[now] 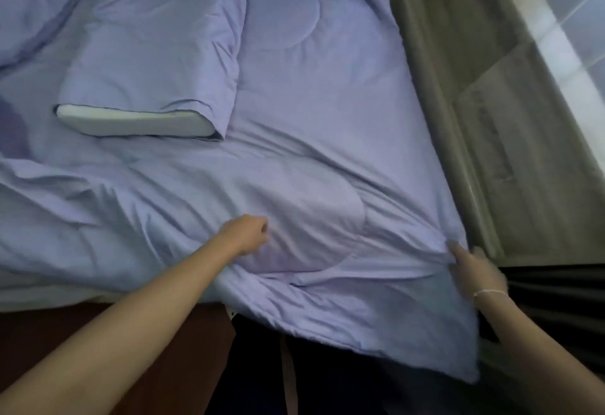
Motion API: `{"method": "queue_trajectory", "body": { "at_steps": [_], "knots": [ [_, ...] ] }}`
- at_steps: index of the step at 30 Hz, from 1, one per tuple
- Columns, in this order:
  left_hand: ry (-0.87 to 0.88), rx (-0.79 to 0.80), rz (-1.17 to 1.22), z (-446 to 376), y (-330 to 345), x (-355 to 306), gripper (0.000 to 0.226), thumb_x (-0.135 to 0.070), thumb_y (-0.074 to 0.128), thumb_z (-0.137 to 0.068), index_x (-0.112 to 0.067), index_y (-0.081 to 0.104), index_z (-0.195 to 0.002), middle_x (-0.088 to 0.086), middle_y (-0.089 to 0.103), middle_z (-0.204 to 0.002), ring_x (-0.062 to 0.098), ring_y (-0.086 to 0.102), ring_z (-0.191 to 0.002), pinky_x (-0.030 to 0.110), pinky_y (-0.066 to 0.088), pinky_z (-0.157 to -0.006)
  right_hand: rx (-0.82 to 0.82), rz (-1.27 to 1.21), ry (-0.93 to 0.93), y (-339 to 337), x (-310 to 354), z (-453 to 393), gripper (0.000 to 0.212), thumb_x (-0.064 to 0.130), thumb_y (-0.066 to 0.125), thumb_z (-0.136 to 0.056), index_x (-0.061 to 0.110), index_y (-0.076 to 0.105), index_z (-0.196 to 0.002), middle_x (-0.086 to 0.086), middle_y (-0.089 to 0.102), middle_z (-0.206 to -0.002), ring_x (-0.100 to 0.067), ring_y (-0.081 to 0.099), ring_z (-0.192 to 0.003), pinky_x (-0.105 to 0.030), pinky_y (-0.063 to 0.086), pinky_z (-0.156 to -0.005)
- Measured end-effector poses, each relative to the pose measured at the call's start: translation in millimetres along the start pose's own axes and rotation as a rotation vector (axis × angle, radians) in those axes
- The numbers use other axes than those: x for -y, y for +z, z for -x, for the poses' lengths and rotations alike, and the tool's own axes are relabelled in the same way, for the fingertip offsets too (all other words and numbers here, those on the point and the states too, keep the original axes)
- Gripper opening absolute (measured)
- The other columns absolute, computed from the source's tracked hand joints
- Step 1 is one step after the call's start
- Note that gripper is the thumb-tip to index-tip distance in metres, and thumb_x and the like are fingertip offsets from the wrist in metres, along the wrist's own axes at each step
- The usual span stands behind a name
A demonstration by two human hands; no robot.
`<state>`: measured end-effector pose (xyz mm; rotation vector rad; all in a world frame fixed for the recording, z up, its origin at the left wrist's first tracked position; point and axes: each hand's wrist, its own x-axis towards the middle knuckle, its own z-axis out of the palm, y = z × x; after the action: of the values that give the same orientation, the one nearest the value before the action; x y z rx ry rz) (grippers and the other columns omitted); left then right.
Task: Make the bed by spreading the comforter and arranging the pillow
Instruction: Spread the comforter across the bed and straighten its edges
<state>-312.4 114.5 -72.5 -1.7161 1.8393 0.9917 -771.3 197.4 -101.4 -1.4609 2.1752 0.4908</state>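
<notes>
A lavender quilted comforter (311, 126) lies rumpled across the bed, with one corner hanging over the near edge. A pillow (150, 54) in a matching lavender case lies at the upper left, its white foam end showing. My left hand (245, 231) is curled into a fist in the comforter's near middle and seems to bunch the fabric. My right hand (474, 267) grips the comforter's right edge, where folds gather at its fingers. A thin bracelet circles the right wrist.
A pale wooden headboard or shelf unit (491, 120) runs along the bed's right side, with a bright window (573, 5) behind it. A reddish-brown bed frame (98, 323) shows at the near left edge. Dark clothing fills the bottom centre.
</notes>
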Motion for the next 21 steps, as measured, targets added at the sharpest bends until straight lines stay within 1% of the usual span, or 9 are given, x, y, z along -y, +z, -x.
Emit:
{"method": "queue_trajectory", "body": {
  "at_steps": [2,4,7,9,14,16,18,19,21],
  "knots": [
    [0.115,-0.203,-0.156,-7.8,7.2,-4.3,0.035,-0.033,0.054,-0.090,-0.017,0.051,-0.121,0.012,0.053,-0.127,0.031,0.055,-0.113,0.041,0.049,-0.090,-0.071,-0.062,0.008,0.5,14.2,-3.6,0.044,0.024,0.053,-0.086,0.026,0.049,-0.129,-0.020,0.037,-0.136,-0.043,0.048,-0.116,-0.046,0.048,-0.087],
    [0.148,-0.252,-0.233,-12.7,13.2,-8.5,0.047,-0.035,0.060,-0.087,-0.016,0.046,-0.127,0.011,0.046,-0.130,0.032,0.049,-0.117,0.045,0.048,-0.091,-0.163,-0.144,-0.057,-2.8,37.0,-10.3,0.049,0.026,0.060,-0.081,0.024,0.050,-0.129,-0.019,0.030,-0.147,-0.045,0.042,-0.123,-0.048,0.047,-0.092],
    [0.101,-0.303,-0.334,-20.6,19.0,-13.7,0.063,-0.043,0.066,-0.081,-0.019,0.040,-0.132,0.008,0.040,-0.133,0.031,0.044,-0.118,0.044,0.047,-0.087,-0.136,-0.149,-0.188,-8.5,81.4,-19.0,0.067,0.032,0.063,-0.085,0.024,0.033,-0.145,-0.017,0.017,-0.156,-0.042,0.027,-0.136,-0.048,0.041,-0.102],
    [0.037,-0.354,-0.363,-22.9,20.8,-13.7,0.070,-0.049,0.068,-0.076,-0.020,0.038,-0.132,0.007,0.040,-0.131,0.029,0.045,-0.116,0.043,0.046,-0.085,-0.096,-0.138,-0.260,-8.4,112.0,-22.5,0.076,0.037,0.063,-0.086,0.027,0.022,-0.149,-0.016,0.009,-0.158,-0.038,0.018,-0.142,-0.049,0.035,-0.108],
    [-0.094,-0.440,-0.484,-35.7,17.9,-1.3,0.077,-0.061,0.072,-0.063,-0.019,0.044,-0.121,0.008,0.049,-0.121,0.029,0.050,-0.106,0.041,0.041,-0.084,-0.075,-0.039,-0.304,-4.3,156.2,-37.1,0.088,0.035,0.063,-0.087,0.036,0.002,-0.150,-0.012,-0.004,-0.159,-0.034,0.012,-0.145,-0.048,0.039,-0.107],
    [-0.088,-0.442,-0.477,-42.3,15.7,8.0,0.062,-0.051,0.080,-0.057,-0.018,0.058,-0.105,0.011,0.058,-0.103,0.032,0.055,-0.093,0.044,0.042,-0.078,-0.060,0.043,-0.311,-3.4,160.3,-43.9,0.080,0.028,0.061,-0.088,0.034,0.007,-0.147,-0.012,0.003,-0.159,-0.035,0.018,-0.142,-0.048,0.040,-0.104],
    [-0.024,-0.490,-0.497,-51.0,21.3,15.1,0.033,-0.026,0.084,-0.061,-0.013,0.065,-0.085,0.015,0.060,-0.086,0.035,0.057,-0.078,0.046,0.043,-0.070,-0.089,0.121,-0.327,-0.3,159.8,-49.7,0.067,0.019,0.056,-0.090,0.032,0.016,-0.142,-0.013,0.018,-0.155,-0.036,0.030,-0.136,-0.048,0.040,-0.102],
    [0.004,-0.516,-0.495,-54.2,24.4,16.1,0.022,-0.014,0.081,-0.064,-0.012,0.067,-0.081,0.017,0.061,-0.084,0.035,0.057,-0.076,0.047,0.044,-0.069,-0.137,0.161,-0.341,1.1,159.7,-53.2,0.062,0.015,0.054,-0.090,0.030,0.021,-0.140,-0.013,0.028,-0.151,-0.035,0.038,-0.131,-0.047,0.040,-0.102],
    [0.034,-0.543,-0.482,-56.7,30.2,14.6,0.014,-0.003,0.073,-0.068,-0.012,0.068,-0.078,0.017,0.061,-0.082,0.036,0.057,-0.076,0.045,0.045,-0.070,-0.245,0.240,-0.363,1.2,158.5,-59.2,0.046,0.007,0.048,-0.091,0.024,0.037,-0.132,-0.010,0.051,-0.136,-0.031,0.054,-0.118,-0.046,0.035,-0.106]
  ]
}}
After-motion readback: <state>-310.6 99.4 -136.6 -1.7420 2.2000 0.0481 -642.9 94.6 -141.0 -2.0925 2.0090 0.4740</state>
